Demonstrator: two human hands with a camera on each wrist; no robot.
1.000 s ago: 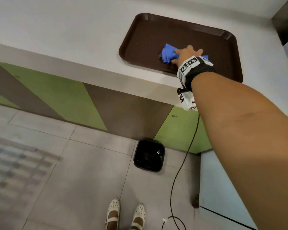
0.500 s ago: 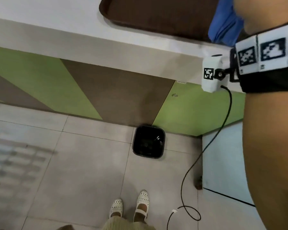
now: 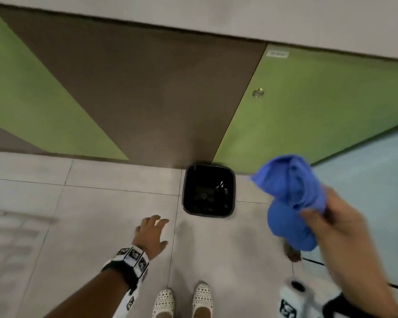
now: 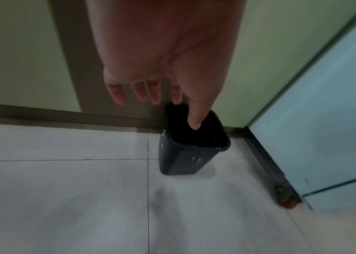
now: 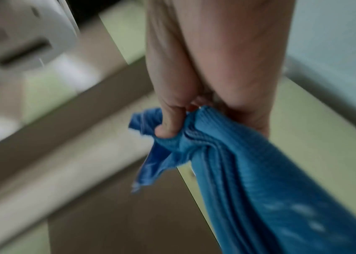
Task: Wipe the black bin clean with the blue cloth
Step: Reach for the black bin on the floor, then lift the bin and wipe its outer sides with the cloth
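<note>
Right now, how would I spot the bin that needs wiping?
Find the green and brown cabinet front under the counter. On the tiled floor at its foot stands a small black bin, square-mouthed and open, the only dark thing on the pale tiles.

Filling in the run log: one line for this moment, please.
left hand open, reaching toward black bin | right hand holds blue cloth | wiping not begun
</note>
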